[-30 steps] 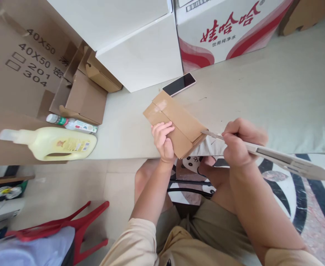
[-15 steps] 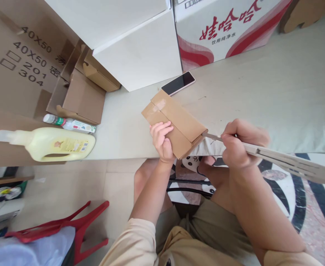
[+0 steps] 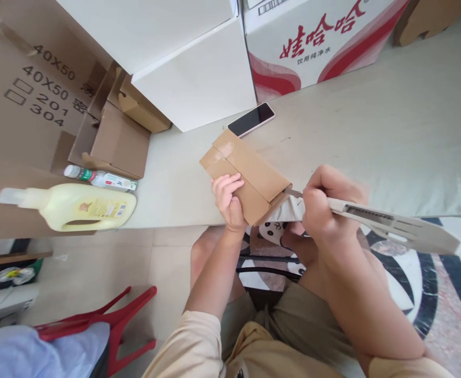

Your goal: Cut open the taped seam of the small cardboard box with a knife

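The left hand lies over the small brown carton, fingers on its upper face and thumb toward the near side, steadying it at the near edge of the desk. The right hand is curled in a fist around a utility knife, its blade meeting the carton's right-hand end; whether the tip is inside the seam cannot be told. This looks like the cutting step, with the end flaps not yet lifted. The next move seems to call for a firm hold and a shallow stroke, away from the fingers and knees.

Just beyond the carton lies a phone. Toward the far edge, a white and red box reads 娃哈哈 and, smaller, 饮用纯净水. At the left end, a large cardboard sheet shows "40X50" twice, "201" and "304" beside unticked squares. The yellow jug's label is too small to read.
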A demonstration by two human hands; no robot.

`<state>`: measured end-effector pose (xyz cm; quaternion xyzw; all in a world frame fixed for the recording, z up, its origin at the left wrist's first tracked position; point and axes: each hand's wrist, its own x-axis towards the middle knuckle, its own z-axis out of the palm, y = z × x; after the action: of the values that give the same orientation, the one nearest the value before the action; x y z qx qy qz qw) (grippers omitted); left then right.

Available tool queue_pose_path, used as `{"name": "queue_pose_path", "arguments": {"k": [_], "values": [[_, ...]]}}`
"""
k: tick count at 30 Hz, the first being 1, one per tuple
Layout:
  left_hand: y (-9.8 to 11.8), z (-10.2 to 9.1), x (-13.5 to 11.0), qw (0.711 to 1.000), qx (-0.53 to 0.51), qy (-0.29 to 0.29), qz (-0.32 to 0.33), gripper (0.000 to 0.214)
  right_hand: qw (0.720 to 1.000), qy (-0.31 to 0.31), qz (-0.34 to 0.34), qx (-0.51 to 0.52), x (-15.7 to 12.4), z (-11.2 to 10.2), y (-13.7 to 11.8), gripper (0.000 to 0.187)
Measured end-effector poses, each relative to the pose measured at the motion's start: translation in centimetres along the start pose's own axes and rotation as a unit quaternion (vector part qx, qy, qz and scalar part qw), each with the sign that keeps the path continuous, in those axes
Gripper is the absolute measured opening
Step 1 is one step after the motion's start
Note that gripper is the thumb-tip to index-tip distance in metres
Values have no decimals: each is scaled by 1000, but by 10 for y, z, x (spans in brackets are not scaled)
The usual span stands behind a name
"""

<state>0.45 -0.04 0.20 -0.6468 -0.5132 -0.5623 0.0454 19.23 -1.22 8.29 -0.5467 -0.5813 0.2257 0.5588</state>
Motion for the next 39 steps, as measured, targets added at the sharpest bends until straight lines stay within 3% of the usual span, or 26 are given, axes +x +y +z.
{"name": "queue_pose_path", "arguments": {"k": [5, 11, 19, 28, 39], "values": [[0, 0, 0, 1000, 15, -2, -10, 45, 999, 1, 31, 19, -2, 2, 0, 17], [-2, 0, -1, 1000, 3, 4, -12, 43, 987, 24, 87, 136, 4, 2, 15, 19], [-3, -2, -3, 1000, 11, -7, -13, 43, 968, 86, 88, 218, 5, 8, 27, 17], [-2, -2, -2, 1000, 4, -7, -9, 41, 985, 70, 70, 143, 5, 5, 20, 15], [-1, -2, -2, 1000, -4, -2, -8, 39, 986, 62, 69, 137, 2, 7, 21, 15]]}}
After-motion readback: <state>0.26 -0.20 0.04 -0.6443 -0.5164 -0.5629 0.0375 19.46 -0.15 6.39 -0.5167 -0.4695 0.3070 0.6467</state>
